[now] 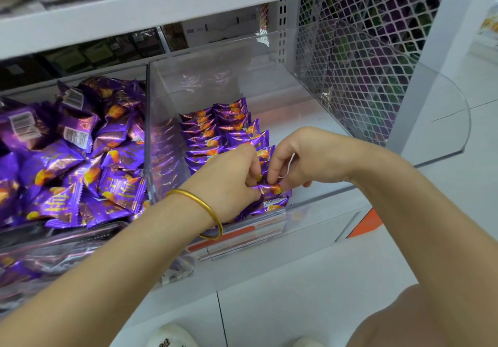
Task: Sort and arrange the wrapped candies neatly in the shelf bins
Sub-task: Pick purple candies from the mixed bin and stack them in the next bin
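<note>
- Held candy (270, 189): a small pillow-shaped pack in glossy purple foil with an orange-yellow picture and crimped ends. It lies crosswise at the front edge of the clear bin (323, 212), on top of other packs of the same kind.
- Left hand (231, 176) (gold bangle (204, 207) on the wrist): its fingers (254, 178) are curled, pinching the left end of the held candy.
- Right hand (299, 155): its fingers (273, 170) are bent downward, pinching the right end of the same pack; both hands meet over it, nearly touching.
- Arranged candies (215, 133): identical packs stand on edge in two tidy rows, running from the bin's front edge toward its back along the left wall; the bin's right half shows bare floor.
- Loose heap (80, 158): the same purple packs, piled without order in the neighbouring bin (40, 249) to the left.
- Orange label strip (242, 232): fixed to the front wall below the hands.
- White mesh panel (363, 63): behind the bin's right wall.
</note>
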The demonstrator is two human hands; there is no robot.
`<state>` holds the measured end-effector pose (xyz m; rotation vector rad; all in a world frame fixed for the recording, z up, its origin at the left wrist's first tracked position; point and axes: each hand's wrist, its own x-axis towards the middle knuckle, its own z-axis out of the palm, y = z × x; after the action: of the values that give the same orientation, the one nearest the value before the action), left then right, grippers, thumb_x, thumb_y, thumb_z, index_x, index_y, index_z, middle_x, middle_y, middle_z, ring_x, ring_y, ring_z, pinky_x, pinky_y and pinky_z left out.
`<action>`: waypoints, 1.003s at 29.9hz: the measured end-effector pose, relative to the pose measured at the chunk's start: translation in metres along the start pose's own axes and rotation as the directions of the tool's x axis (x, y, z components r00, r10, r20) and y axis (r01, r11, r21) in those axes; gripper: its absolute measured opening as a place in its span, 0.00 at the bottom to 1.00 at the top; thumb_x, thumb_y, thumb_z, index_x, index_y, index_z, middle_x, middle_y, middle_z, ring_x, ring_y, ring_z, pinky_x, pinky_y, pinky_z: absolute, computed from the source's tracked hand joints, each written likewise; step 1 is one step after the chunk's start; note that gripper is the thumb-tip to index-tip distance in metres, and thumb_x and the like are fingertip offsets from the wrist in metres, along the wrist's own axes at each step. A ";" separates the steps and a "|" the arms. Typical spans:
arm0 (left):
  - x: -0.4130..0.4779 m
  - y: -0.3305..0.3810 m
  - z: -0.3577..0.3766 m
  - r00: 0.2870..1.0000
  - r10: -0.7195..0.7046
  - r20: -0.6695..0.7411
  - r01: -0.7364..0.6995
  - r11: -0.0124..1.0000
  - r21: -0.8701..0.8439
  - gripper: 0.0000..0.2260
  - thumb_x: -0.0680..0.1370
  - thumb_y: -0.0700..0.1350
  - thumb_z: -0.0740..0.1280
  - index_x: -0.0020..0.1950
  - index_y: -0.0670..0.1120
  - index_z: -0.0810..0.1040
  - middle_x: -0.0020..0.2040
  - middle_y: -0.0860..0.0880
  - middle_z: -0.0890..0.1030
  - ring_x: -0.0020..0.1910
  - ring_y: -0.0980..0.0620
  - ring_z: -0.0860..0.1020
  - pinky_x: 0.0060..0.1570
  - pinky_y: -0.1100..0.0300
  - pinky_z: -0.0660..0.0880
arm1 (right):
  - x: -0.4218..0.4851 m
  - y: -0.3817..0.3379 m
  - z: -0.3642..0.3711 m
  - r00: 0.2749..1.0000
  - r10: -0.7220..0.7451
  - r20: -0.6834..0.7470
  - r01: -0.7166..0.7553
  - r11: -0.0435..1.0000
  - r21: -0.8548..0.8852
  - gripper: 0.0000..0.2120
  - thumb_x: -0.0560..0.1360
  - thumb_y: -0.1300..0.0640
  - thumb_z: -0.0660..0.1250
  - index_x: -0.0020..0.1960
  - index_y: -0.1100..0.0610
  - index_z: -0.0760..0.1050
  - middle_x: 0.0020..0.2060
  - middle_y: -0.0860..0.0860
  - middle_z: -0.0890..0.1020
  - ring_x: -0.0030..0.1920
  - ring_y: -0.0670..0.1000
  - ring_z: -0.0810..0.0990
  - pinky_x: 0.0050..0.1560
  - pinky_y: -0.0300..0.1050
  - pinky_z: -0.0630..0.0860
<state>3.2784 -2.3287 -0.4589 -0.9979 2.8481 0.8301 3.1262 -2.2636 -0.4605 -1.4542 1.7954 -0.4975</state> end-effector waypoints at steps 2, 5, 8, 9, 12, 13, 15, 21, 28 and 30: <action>0.002 0.003 0.001 1.000 -0.007 0.008 0.006 0.999 0.031 0.09 0.74 0.42 0.70 0.52 0.45 0.75 0.46 0.49 0.80 0.46 0.50 0.78 0.51 0.55 0.74 | -0.001 -0.002 0.002 1.000 -0.013 -0.007 0.013 1.000 -0.003 0.09 0.69 0.69 0.71 0.46 0.59 0.82 0.30 0.48 0.79 0.25 0.39 0.72 0.30 0.31 0.71; 0.004 0.004 0.001 1.000 -0.007 -0.008 0.008 0.994 0.111 0.05 0.74 0.44 0.70 0.48 0.45 0.78 0.46 0.48 0.79 0.46 0.50 0.76 0.50 0.56 0.73 | -0.004 -0.002 0.002 0.995 -0.039 -0.096 0.038 0.999 -0.014 0.08 0.67 0.66 0.74 0.45 0.57 0.79 0.41 0.56 0.81 0.30 0.44 0.73 0.31 0.31 0.70; 0.003 0.003 0.001 1.000 -0.016 -0.011 0.017 0.992 0.122 0.03 0.74 0.44 0.70 0.44 0.46 0.78 0.45 0.49 0.79 0.45 0.50 0.76 0.48 0.56 0.73 | -0.005 -0.001 0.002 0.992 0.035 -0.121 -0.037 0.999 -0.015 0.12 0.72 0.53 0.71 0.48 0.62 0.77 0.47 0.61 0.81 0.39 0.53 0.79 0.40 0.45 0.78; 0.002 0.002 0.001 1.000 -0.016 -0.008 0.017 0.993 0.113 0.03 0.74 0.44 0.70 0.44 0.46 0.78 0.45 0.49 0.80 0.45 0.50 0.77 0.48 0.56 0.74 | -0.005 -0.001 0.002 0.993 0.095 -0.071 -0.099 0.994 -0.052 0.16 0.76 0.50 0.66 0.50 0.64 0.77 0.48 0.61 0.81 0.44 0.56 0.81 0.44 0.49 0.79; 0.001 0.002 0.001 1.000 -0.022 -0.014 0.022 0.998 0.065 0.03 0.73 0.43 0.71 0.43 0.47 0.78 0.45 0.51 0.79 0.44 0.52 0.76 0.48 0.57 0.74 | -0.003 -0.004 0.004 0.975 0.215 0.061 -0.208 0.973 -0.100 0.20 0.81 0.50 0.56 0.53 0.66 0.77 0.50 0.60 0.82 0.51 0.58 0.81 0.49 0.51 0.78; 0.000 0.001 0.000 1.000 -0.024 -0.015 0.025 0.998 0.055 0.03 0.73 0.43 0.71 0.43 0.47 0.78 0.44 0.51 0.79 0.44 0.52 0.77 0.48 0.58 0.74 | -0.002 -0.006 0.004 0.971 0.225 0.083 -0.216 0.971 -0.104 0.19 0.81 0.51 0.55 0.53 0.65 0.77 0.51 0.60 0.82 0.51 0.58 0.81 0.50 0.51 0.78; 0.000 0.000 0.000 1.000 -0.028 -0.005 0.028 0.999 0.040 0.03 0.72 0.43 0.72 0.43 0.47 0.78 0.44 0.52 0.79 0.45 0.52 0.77 0.48 0.58 0.74 | -0.001 -0.009 0.005 0.966 0.230 0.120 -0.220 0.971 -0.088 0.15 0.81 0.54 0.55 0.51 0.62 0.76 0.49 0.58 0.81 0.47 0.54 0.79 0.52 0.51 0.77; -0.002 0.001 -0.001 0.999 -0.025 0.020 0.027 0.998 -0.056 0.07 0.71 0.41 0.73 0.39 0.50 0.76 0.42 0.52 0.79 0.43 0.52 0.77 0.49 0.57 0.76 | -0.004 -0.003 0.005 0.966 0.210 0.151 -0.228 0.966 0.119 0.07 0.79 0.62 0.58 0.45 0.58 0.74 0.39 0.51 0.78 0.43 0.52 0.79 0.55 0.51 0.75; -0.004 0.002 -0.001 0.998 -0.069 0.003 0.069 0.997 -0.026 0.07 0.70 0.46 0.74 0.41 0.51 0.77 0.43 0.56 0.77 0.48 0.53 0.76 0.52 0.56 0.74 | -0.005 0.000 0.004 0.974 0.187 0.128 -0.205 0.968 0.145 0.09 0.77 0.65 0.60 0.42 0.53 0.73 0.41 0.50 0.77 0.44 0.49 0.76 0.50 0.48 0.75; -0.004 0.000 -0.001 0.993 -0.120 -0.002 0.120 0.992 0.032 0.08 0.70 0.50 0.73 0.42 0.51 0.76 0.44 0.56 0.77 0.51 0.50 0.75 0.55 0.50 0.73 | -0.005 0.000 0.004 0.974 0.185 0.128 -0.201 0.971 0.127 0.08 0.77 0.64 0.60 0.43 0.52 0.73 0.44 0.50 0.76 0.47 0.49 0.75 0.48 0.46 0.74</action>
<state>3.2821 -2.3267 -0.4576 -1.1521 2.7593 0.7716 3.1295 -2.2582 -0.4613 -1.1749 1.7524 -0.4215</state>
